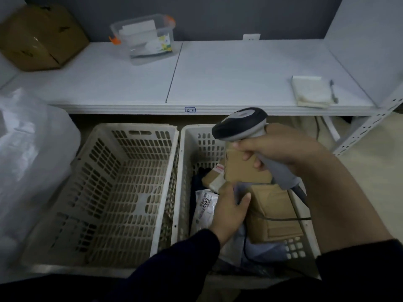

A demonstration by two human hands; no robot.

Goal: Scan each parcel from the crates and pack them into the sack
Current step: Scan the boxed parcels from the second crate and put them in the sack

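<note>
My right hand [283, 149] grips a grey and black barcode scanner [242, 125], its head pointing left over the right crate [185, 171]. My left hand [231, 210] reaches into that crate and grips the edge of a brown cardboard parcel [274, 214]. Another brown box [242, 171] lies behind it under the scanner, and a white plastic mailer [204, 205] with a printed label lies to the left. The left crate [122, 192] holds nothing. A white translucent sack [28, 162] sits at the far left.
A white shelf [218, 79] runs above the crates. On it stand a cardboard box [41, 35], a clear lidded tub [146, 38] and a folded cloth [311, 90]. The scanner's black cable [283, 219] trails across the right crate. A perforated shelf post [366, 127] stands at right.
</note>
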